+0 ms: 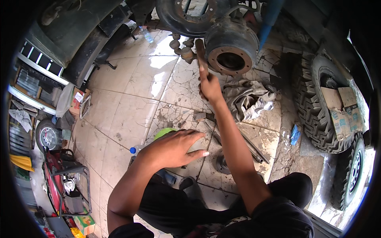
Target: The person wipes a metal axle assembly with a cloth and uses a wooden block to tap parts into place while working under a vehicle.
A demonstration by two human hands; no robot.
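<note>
My right hand grips a worn wooden handle, its index finger stretched along it. The far end lies beside a rusty metal joint and a large brake drum with a rusty, bolt-holed face. Whether the handle carries a tool head, I cannot tell. Behind the drum stands a black steel wheel rim. My left hand hovers palm down, thumb and fingers apart, with nothing seen in it. Partly hidden by that hand is a bright green round thing. A crumpled grey cloth lies below the drum.
Metal bars and a round metal part lie on the cracked tile floor near my right forearm. To the right stands a heavy-treaded tyre with cardboard in it. At left are a red machine with a tube frame and a small wheel.
</note>
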